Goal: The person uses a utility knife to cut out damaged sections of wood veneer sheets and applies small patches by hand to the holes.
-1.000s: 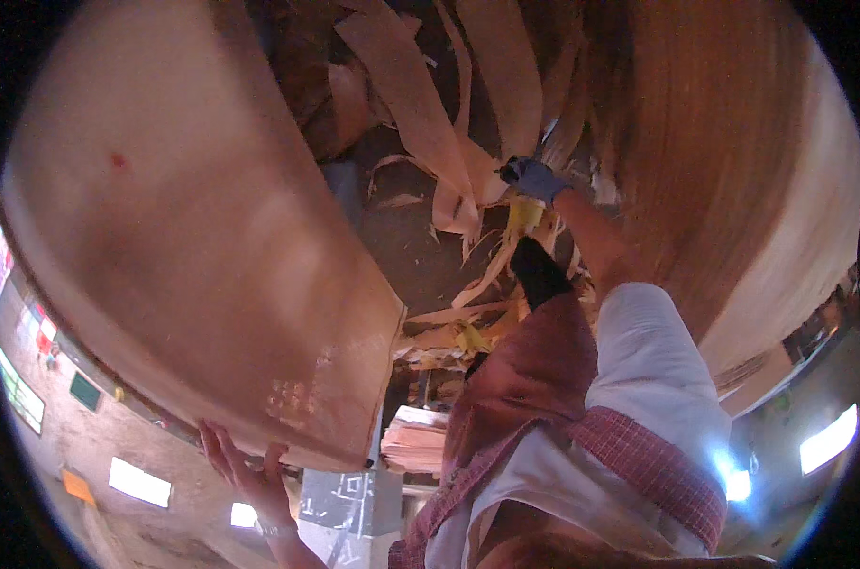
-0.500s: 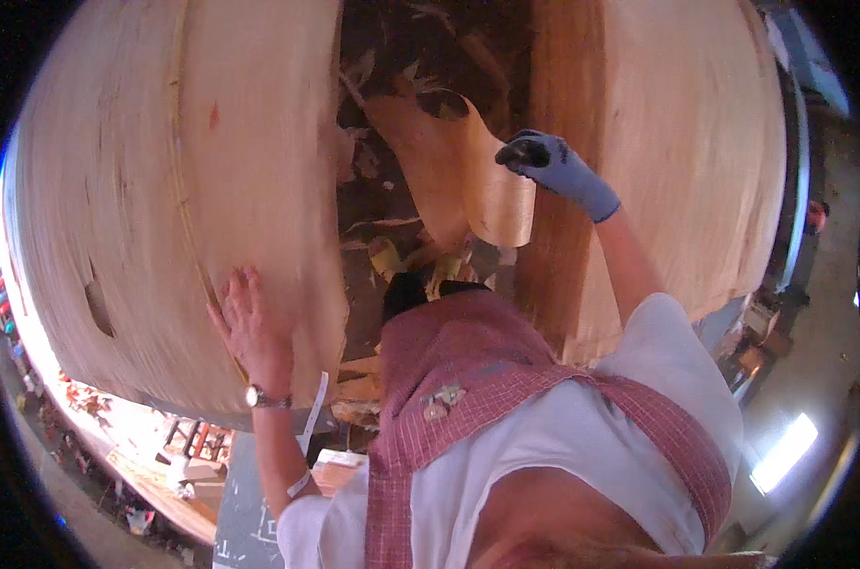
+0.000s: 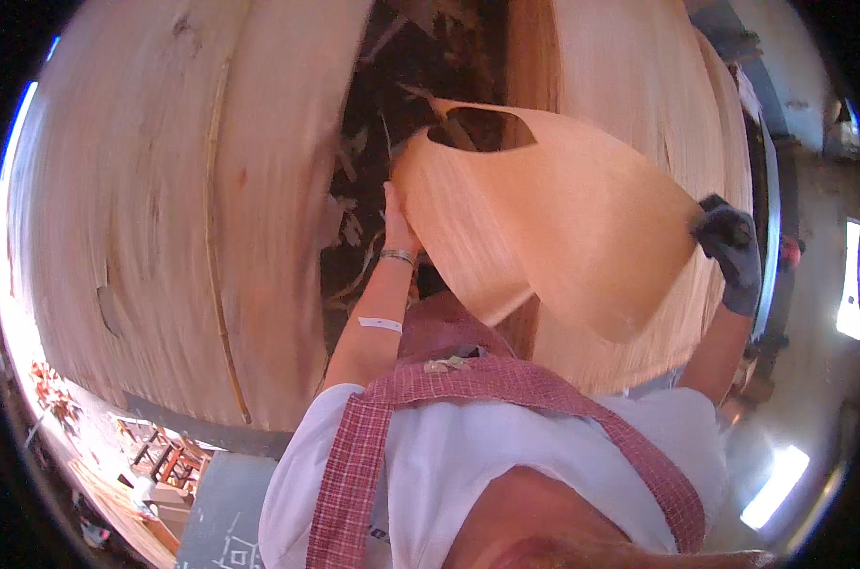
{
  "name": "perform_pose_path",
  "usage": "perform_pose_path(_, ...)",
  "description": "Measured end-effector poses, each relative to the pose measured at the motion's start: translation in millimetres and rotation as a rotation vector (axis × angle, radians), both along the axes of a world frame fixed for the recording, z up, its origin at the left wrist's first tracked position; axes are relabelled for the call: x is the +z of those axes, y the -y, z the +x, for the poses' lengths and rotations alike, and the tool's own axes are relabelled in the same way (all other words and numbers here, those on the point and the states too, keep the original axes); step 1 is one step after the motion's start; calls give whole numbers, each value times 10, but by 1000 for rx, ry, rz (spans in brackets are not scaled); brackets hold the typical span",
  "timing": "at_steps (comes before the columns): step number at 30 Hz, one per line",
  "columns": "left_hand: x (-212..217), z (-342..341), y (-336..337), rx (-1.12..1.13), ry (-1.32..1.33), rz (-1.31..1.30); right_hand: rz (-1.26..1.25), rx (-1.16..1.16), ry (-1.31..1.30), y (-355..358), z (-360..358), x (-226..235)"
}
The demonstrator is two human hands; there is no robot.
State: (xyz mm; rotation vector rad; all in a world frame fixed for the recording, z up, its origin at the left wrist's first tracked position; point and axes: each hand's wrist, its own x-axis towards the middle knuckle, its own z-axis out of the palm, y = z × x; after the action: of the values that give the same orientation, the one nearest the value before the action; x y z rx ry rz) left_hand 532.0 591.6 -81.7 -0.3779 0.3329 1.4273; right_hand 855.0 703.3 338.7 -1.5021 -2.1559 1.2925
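A thin sheet of wood veneer (image 3: 620,218) curls in a wide loop in front of me, over the gap between two veneer stacks. My right hand (image 3: 731,248), in a blue-grey glove with dark fingertips, is closed on the sheet's right edge. My bare left hand (image 3: 398,223) is against the left, bent side of the sheet. Most of its fingers are hidden behind the veneer. A thin bamboo stick (image 3: 216,218) lies lengthwise on the left veneer stack (image 3: 288,171).
The right veneer stack (image 3: 629,66) lies partly under the held sheet. Torn veneer scraps (image 3: 349,223) litter the dark gap between the stacks. A grey board with white markings (image 3: 223,507) stands at the lower left.
My left hand has left the left stack and bamboo stick and come to the veneer. My right hand has moved right with the sheet's edge, lifting and spreading the curled sheet.
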Motion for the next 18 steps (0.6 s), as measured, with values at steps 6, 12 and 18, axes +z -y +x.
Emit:
perform_pose_path(6, 488, -794, -1201, 96, -460, -67, 67, -59, -80, -1189, 912, -284)
perform_pose_path(12, 2750, -1645, -1195, 452, -744, 37, 96, 42, -339, -2747, 499, -388)
perform_pose_path(18, 3735, -3087, -724, 838, -845, 181, 430, 434, -207, -3844, -2244, 855)
